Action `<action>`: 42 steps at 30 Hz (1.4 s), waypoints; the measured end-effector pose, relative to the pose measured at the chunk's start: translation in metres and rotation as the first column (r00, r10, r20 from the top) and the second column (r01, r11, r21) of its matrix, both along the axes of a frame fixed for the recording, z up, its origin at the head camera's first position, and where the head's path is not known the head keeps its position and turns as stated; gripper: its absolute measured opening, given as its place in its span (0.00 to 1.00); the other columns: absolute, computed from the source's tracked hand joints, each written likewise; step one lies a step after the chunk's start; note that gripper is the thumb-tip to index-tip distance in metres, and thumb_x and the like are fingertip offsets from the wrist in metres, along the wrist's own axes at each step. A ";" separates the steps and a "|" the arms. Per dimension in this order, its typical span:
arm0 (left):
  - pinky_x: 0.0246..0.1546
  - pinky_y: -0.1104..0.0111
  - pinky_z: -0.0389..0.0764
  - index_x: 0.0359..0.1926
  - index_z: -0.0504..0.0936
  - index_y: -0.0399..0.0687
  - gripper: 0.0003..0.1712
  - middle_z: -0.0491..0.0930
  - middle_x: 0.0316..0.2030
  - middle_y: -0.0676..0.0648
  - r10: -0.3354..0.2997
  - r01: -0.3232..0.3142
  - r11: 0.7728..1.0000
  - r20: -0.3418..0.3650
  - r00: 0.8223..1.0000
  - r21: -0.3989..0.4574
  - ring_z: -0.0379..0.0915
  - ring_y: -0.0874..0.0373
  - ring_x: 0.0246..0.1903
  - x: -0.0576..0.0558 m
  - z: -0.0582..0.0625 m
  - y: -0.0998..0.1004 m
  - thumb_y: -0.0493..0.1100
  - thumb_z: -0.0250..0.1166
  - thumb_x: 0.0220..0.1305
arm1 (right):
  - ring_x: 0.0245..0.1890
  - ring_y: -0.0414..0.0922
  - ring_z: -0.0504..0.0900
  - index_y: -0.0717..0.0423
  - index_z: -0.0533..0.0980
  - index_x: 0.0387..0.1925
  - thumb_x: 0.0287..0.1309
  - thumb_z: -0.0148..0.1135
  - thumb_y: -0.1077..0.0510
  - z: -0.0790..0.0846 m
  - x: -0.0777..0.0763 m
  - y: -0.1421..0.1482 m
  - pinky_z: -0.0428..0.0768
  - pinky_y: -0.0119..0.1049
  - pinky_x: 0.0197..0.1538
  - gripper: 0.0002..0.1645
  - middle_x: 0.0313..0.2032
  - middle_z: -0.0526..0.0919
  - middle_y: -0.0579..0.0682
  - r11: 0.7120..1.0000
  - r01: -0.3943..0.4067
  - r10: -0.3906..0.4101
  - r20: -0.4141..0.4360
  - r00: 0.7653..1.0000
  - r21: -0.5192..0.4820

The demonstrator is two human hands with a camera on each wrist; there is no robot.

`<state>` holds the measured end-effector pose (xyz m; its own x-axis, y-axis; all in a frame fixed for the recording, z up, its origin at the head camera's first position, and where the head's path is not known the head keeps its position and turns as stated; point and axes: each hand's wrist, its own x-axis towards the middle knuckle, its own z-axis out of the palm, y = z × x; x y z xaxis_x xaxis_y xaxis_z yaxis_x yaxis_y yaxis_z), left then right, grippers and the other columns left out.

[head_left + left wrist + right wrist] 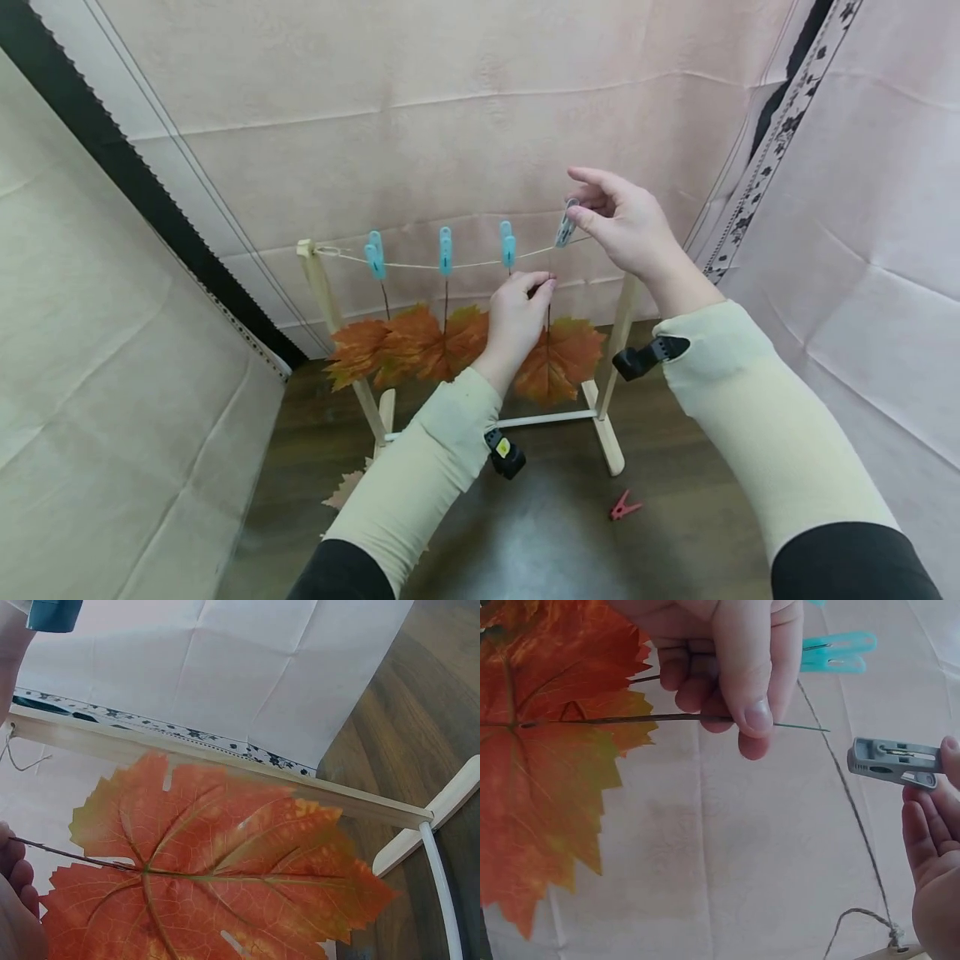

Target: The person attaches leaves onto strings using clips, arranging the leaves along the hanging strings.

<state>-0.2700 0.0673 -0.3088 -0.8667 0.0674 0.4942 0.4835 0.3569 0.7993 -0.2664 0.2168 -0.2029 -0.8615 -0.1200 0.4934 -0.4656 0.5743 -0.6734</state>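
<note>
My left hand (516, 321) pinches the thin dark stem of an orange autumn leaf (225, 855) just under the string. In the right wrist view the stem's green tip reaches the string (853, 791). Between thumb and fingers, my right hand (628, 227) holds a grey clothespin (889, 760) close to the string, apart from the stem tip. Several blue clothespins (446, 250) sit on the string to the left. Below them hang orange leaves (427, 343) by their stems, partly hidden behind my left hand.
A wooden frame (622, 333) carries the string between its two posts, with a white bar (547, 418) low down. On the brown floor lie a red clothespin (624, 506) and a pale leaf (345, 490), partly covered by my left sleeve. Pale cloth walls (480, 142) surround the frame.
</note>
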 end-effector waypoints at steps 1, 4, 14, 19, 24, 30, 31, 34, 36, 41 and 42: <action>0.35 0.73 0.73 0.41 0.86 0.44 0.10 0.82 0.36 0.50 0.002 -0.002 1.000 -0.002 1.000 0.005 0.75 0.60 0.35 0.000 0.000 0.000 0.42 0.62 0.63 | 0.46 0.42 0.76 0.50 0.68 0.64 0.61 0.60 0.56 -0.001 -0.001 0.000 0.72 0.30 0.47 0.29 0.49 0.79 0.54 1.000 0.003 -0.003 -0.001 1.000 0.003; 0.35 0.73 0.73 0.41 0.86 0.44 0.10 0.82 0.36 0.50 0.011 -0.011 1.000 -0.011 1.000 0.005 0.75 0.60 0.35 -0.001 -0.001 0.001 0.42 0.63 0.63 | 0.45 0.42 0.76 0.51 0.69 0.63 0.62 0.59 0.56 -0.002 -0.003 -0.001 0.72 0.32 0.48 0.27 0.48 0.79 0.52 1.000 0.009 -0.009 0.000 1.000 0.024; 0.38 0.73 0.74 0.41 0.86 0.44 0.10 0.82 0.37 0.49 0.046 -0.052 0.995 -0.071 0.996 -0.091 0.76 0.59 0.37 0.000 0.004 0.004 0.43 0.62 0.63 | 0.43 0.41 0.76 0.55 0.72 0.58 0.64 0.57 0.55 0.002 -0.010 -0.005 0.73 0.31 0.46 0.21 0.45 0.80 0.52 0.999 -0.013 0.013 0.019 1.000 0.049; 0.40 0.71 0.74 0.41 0.86 0.43 0.10 0.82 0.38 0.48 0.060 -0.067 0.994 -0.078 0.995 -0.084 0.76 0.57 0.39 -0.001 0.004 0.005 0.42 0.61 0.64 | 0.44 0.42 0.75 0.54 0.72 0.58 0.65 0.55 0.54 0.003 -0.012 -0.006 0.73 0.31 0.45 0.21 0.47 0.80 0.52 0.998 0.000 -0.001 0.026 1.000 0.058; 0.39 0.70 0.75 0.41 0.86 0.43 0.10 0.82 0.37 0.48 0.069 -0.075 0.995 -0.074 0.995 -0.072 0.76 0.57 0.38 -0.003 0.003 0.006 0.42 0.61 0.64 | 0.45 0.42 0.76 0.55 0.72 0.58 0.66 0.54 0.57 0.003 -0.015 -0.008 0.74 0.33 0.46 0.20 0.47 0.80 0.53 0.996 -0.030 0.028 0.028 0.999 0.089; 0.35 0.70 0.74 0.40 0.86 0.42 0.10 0.81 0.35 0.48 0.078 -0.086 0.992 -0.087 0.993 -0.089 0.74 0.57 0.34 -0.006 0.005 0.004 0.42 0.62 0.64 | 0.48 0.44 0.77 0.57 0.71 0.59 0.65 0.55 0.60 0.002 -0.016 -0.010 0.73 0.36 0.51 0.21 0.47 0.79 0.53 0.991 -0.053 0.048 0.037 0.998 0.125; 0.35 0.70 0.74 0.40 0.86 0.42 0.10 0.81 0.35 0.48 0.079 -0.087 0.992 -0.091 0.993 -0.094 0.74 0.57 0.34 -0.006 0.006 0.004 0.42 0.62 0.64 | 0.49 0.44 0.77 0.57 0.71 0.59 0.65 0.55 0.60 0.002 -0.016 -0.010 0.73 0.37 0.52 0.21 0.47 0.79 0.53 0.991 -0.055 0.050 0.038 0.998 0.126; 0.36 0.69 0.74 0.41 0.86 0.43 0.10 0.81 0.35 0.48 0.081 -0.090 0.990 -0.086 0.993 -0.108 0.75 0.57 0.35 -0.006 0.006 0.005 0.42 0.62 0.64 | 0.49 0.44 0.76 0.56 0.71 0.59 0.65 0.55 0.60 0.001 -0.017 -0.010 0.73 0.37 0.52 0.21 0.47 0.79 0.54 0.991 -0.057 0.054 0.034 0.998 0.119; 0.37 0.68 0.74 0.41 0.86 0.43 0.10 0.81 0.36 0.48 0.085 -0.094 0.989 -0.083 0.993 -0.116 0.75 0.56 0.36 -0.006 0.006 0.005 0.42 0.61 0.64 | 0.48 0.44 0.77 0.56 0.72 0.59 0.65 0.55 0.60 0.001 -0.018 -0.011 0.73 0.37 0.52 0.21 0.47 0.79 0.53 0.992 -0.053 0.050 0.026 0.998 0.110; 0.39 0.69 0.75 0.41 0.86 0.44 0.11 0.81 0.37 0.49 0.076 -0.081 0.989 -0.051 0.996 -0.121 0.76 0.56 0.37 -0.007 0.005 0.006 0.44 0.61 0.65 | 0.48 0.44 0.77 0.57 0.71 0.59 0.65 0.54 0.60 0.002 -0.019 -0.010 0.73 0.37 0.51 0.21 0.47 0.79 0.53 0.989 -0.062 0.058 0.035 0.998 0.131; 0.39 0.69 0.75 0.41 0.86 0.44 0.11 0.81 0.37 0.49 0.073 -0.078 0.990 -0.040 0.996 -0.117 0.76 0.57 0.37 -0.007 0.005 0.006 0.44 0.61 0.65 | 0.49 0.44 0.76 0.57 0.71 0.59 0.65 0.54 0.60 0.002 -0.019 -0.010 0.73 0.38 0.52 0.21 0.47 0.79 0.53 0.987 -0.071 0.065 0.042 0.997 0.143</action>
